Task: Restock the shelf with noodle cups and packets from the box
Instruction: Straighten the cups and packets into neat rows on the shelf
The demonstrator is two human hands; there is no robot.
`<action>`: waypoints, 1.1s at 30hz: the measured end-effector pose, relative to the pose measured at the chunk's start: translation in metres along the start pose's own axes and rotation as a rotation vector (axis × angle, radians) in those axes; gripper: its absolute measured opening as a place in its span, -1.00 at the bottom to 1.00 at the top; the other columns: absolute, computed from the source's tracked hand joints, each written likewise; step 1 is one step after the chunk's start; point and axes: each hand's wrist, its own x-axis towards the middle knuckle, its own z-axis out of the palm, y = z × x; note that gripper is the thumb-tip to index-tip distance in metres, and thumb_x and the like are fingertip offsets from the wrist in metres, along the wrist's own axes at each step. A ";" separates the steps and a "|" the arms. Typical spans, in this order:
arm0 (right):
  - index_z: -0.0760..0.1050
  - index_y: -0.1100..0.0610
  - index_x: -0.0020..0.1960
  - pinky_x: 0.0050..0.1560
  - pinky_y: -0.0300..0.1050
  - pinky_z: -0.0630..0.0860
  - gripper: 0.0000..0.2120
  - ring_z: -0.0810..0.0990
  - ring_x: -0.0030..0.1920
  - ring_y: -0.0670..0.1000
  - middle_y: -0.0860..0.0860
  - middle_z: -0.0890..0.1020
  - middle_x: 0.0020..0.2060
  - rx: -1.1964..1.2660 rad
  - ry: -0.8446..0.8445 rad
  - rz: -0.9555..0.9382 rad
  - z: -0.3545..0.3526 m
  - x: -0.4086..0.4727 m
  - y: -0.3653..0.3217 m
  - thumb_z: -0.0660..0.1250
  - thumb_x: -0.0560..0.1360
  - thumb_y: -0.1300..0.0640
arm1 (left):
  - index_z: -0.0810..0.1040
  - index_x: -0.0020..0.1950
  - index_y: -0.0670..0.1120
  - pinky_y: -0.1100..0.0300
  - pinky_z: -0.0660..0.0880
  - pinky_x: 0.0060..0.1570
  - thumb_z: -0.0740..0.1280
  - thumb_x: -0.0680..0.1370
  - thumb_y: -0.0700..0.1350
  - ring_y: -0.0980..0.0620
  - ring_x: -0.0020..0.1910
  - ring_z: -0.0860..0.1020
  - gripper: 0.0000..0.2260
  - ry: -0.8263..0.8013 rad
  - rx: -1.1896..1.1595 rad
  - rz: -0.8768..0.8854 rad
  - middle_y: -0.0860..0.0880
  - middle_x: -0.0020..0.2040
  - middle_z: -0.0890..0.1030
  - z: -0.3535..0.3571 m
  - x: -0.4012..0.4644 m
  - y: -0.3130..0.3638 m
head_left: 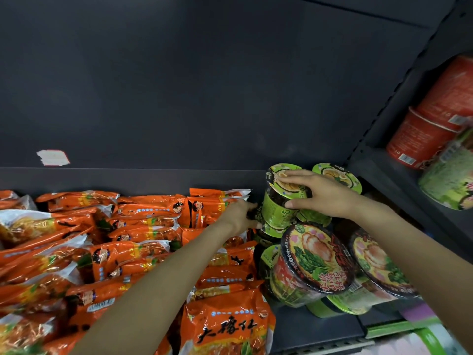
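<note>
A green noodle cup (277,208) stands on top of another green cup (272,230) at the back of the dark shelf (307,326). My right hand (320,193) grips the top cup, fingers over its lid and thumb on its side. My left hand (242,213) reaches between the orange packets and the cup stack and holds the lower cup's left side. A further green cup (337,176) stands behind my right hand. In front, two larger cups with red and green print (312,262) (378,262) lean on stacked cups.
Orange noodle packets (143,226) fill the left half of the shelf in piled rows. A neighbouring shelf bay at right holds red tubs (425,139) and pale green cups (450,180). A white label (53,157) sticks on the back wall.
</note>
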 end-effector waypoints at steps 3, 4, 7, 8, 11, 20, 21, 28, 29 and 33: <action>0.31 -0.14 0.41 0.34 -0.28 0.05 -0.52 0.18 0.46 -0.12 -0.15 0.24 0.46 0.041 0.006 0.000 0.000 0.001 0.000 0.30 0.51 -0.06 | 0.16 0.52 -0.06 0.09 0.22 0.40 0.43 0.47 -0.05 -0.08 0.46 0.24 -0.30 -0.054 0.052 0.022 -0.09 0.49 0.26 -0.002 0.000 0.002; 0.32 -0.14 0.40 0.35 -0.27 0.06 -0.54 0.18 0.46 -0.11 -0.13 0.24 0.46 0.039 0.002 0.002 0.000 0.001 0.000 0.30 0.52 -0.05 | 0.12 0.53 -0.04 0.09 0.21 0.41 0.44 0.46 -0.03 -0.08 0.47 0.22 -0.26 -0.085 0.055 0.023 -0.08 0.50 0.23 -0.003 0.000 0.002; 0.32 -0.14 0.41 0.38 -0.19 0.09 -0.50 0.17 0.47 -0.04 -0.06 0.23 0.46 -0.002 -0.006 0.050 -0.004 -0.001 0.001 0.32 0.49 -0.08 | 0.08 0.54 -0.02 0.06 0.21 0.42 0.44 0.45 0.01 -0.07 0.48 0.19 -0.22 -0.098 0.090 0.030 -0.07 0.51 0.21 0.000 -0.001 0.001; 0.31 -0.12 0.42 0.39 -0.17 0.10 -0.48 0.18 0.47 -0.02 -0.03 0.24 0.46 -0.026 0.002 0.076 -0.005 -0.001 0.002 0.32 0.48 -0.10 | 0.08 0.54 -0.03 0.03 0.21 0.42 0.43 0.45 0.03 -0.07 0.48 0.19 -0.22 -0.085 0.104 0.033 -0.07 0.51 0.21 0.002 -0.001 0.000; 0.33 -0.06 0.42 0.37 -0.14 0.18 -0.43 0.28 0.41 0.03 0.01 0.33 0.41 -0.104 0.068 0.106 -0.003 0.001 0.000 0.31 0.45 -0.18 | 0.10 0.53 -0.04 -0.01 0.22 0.42 0.42 0.45 0.06 -0.06 0.48 0.18 -0.24 -0.056 0.115 0.042 -0.07 0.51 0.21 0.004 -0.001 -0.003; 0.18 -0.04 0.49 0.36 -0.13 0.18 -0.30 0.21 0.41 0.06 0.05 0.28 0.38 -0.193 -0.064 0.118 -0.007 0.001 -0.002 0.38 0.44 -0.12 | 0.17 0.51 -0.08 0.01 0.26 0.41 0.44 0.45 0.02 -0.06 0.45 0.25 -0.27 0.011 0.107 0.064 -0.08 0.48 0.28 0.004 -0.005 -0.002; 0.18 -0.04 0.49 0.35 -0.16 0.17 -0.31 0.22 0.41 0.05 0.05 0.29 0.39 -0.207 -0.078 0.104 -0.009 0.001 0.000 0.39 0.45 -0.06 | 0.16 0.51 -0.08 0.02 0.25 0.41 0.44 0.45 0.01 -0.06 0.46 0.24 -0.27 0.004 0.105 0.065 -0.08 0.48 0.28 0.004 -0.005 -0.002; 0.29 -0.04 0.44 0.32 -0.04 0.33 -0.36 0.35 0.31 0.05 0.03 0.43 0.24 -0.274 0.109 0.098 0.002 0.001 0.004 0.37 0.42 -0.15 | 0.15 0.52 -0.08 0.00 0.25 0.42 0.44 0.44 0.04 -0.06 0.46 0.23 -0.25 -0.010 0.111 0.060 -0.08 0.49 0.26 0.004 -0.004 -0.002; 0.30 -0.04 0.44 0.29 -0.04 0.35 -0.36 0.36 0.29 0.05 0.03 0.43 0.20 -0.278 0.135 0.099 0.004 0.000 0.003 0.36 0.42 -0.17 | 0.15 0.52 -0.07 0.00 0.25 0.41 0.44 0.44 0.04 -0.07 0.46 0.24 -0.25 -0.008 0.105 0.055 -0.08 0.49 0.26 0.004 -0.004 -0.002; 0.27 -0.04 0.45 0.28 -0.07 0.33 -0.35 0.33 0.29 0.05 0.03 0.41 0.18 -0.255 0.156 0.108 0.006 -0.003 0.001 0.34 0.43 -0.18 | 0.23 0.49 -0.10 0.05 0.30 0.38 0.46 0.44 -0.01 -0.07 0.41 0.32 -0.30 0.028 0.048 0.049 -0.09 0.44 0.35 0.002 -0.007 0.003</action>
